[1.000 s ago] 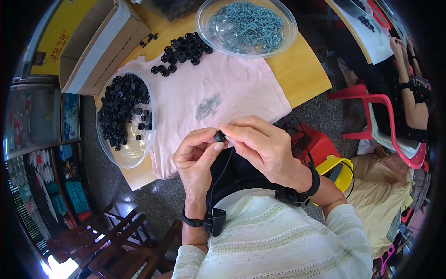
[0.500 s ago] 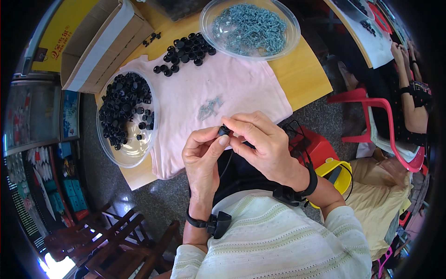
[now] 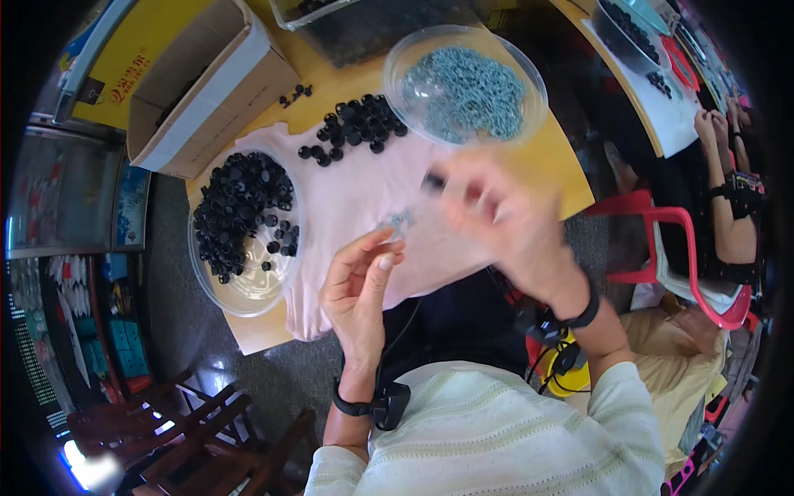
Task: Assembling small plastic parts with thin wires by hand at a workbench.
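Observation:
My right hand point(image 3: 517, 219), smeared by motion, is raised over the cloth's right side. At its fingertips sits a small black plastic knob point(image 3: 434, 179). Near the front of the pink cloth point(image 3: 356, 194), my left hand point(image 3: 356, 285) has thumb and fingers apart, with nothing visible between them. Just beyond its fingertips lies a small pile of silvery screws point(image 3: 399, 221), partly hidden. Several loose black knobs point(image 3: 361, 122) lie at the cloth's far edge. More black knobs point(image 3: 240, 198) fill much of a clear round tray point(image 3: 248, 299) on the left.
A clear round tub point(image 3: 533, 116) of screws point(image 3: 467, 91) stands at the far right of the wooden table point(image 3: 566, 161). At the far left is an open cardboard box point(image 3: 227, 99). Behind the tub sits a clear bin point(image 3: 356, 41). Another person's hands point(image 3: 711, 128) show right, beyond a red chair point(image 3: 691, 240).
My right hand has moved away from my left, up and to the right, carrying the black knob. The left hand has let go of it. The view has shifted slightly.

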Available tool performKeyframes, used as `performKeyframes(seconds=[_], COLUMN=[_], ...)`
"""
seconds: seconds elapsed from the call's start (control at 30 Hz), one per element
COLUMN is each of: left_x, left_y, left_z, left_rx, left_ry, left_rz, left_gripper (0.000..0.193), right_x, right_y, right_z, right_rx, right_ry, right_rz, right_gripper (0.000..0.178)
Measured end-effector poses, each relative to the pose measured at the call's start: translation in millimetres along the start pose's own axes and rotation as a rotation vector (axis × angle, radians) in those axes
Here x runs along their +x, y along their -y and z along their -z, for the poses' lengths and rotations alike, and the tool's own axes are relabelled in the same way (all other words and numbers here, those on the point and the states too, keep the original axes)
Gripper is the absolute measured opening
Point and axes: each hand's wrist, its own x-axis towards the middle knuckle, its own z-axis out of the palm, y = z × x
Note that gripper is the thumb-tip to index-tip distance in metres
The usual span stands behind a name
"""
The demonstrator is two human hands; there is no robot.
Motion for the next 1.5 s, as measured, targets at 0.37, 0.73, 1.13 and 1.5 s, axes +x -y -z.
performKeyframes(seconds=[0.37, 0.73, 1.13, 1.5], left_x=[56, 46, 51, 69], left_y=[-39, -84, -69, -54], left_z=[-6, 100, 101, 103], left_rx=[0.866, 1.209, 1.252, 1.244], left_ry=[-0.051, -0.232, 0.027, 0.219], left_rz=[-0.275, -0.053, -0.001, -0.218], left_gripper=[0.02, 0.023, 0.051, 0.043], right_x=[226, 81, 0, -17], right_y=[-66, -6, -2, -2], right_z=[34, -4, -23, -39], right_rx=[-0.782, -0.161, 0.061, 0.138], right_ry=[-0.471, 0.011, 0.221, 0.272], right_rz=[0.238, 0.254, -0.119, -0.114], right_gripper=[0.024, 0.019, 0.023, 0.019])
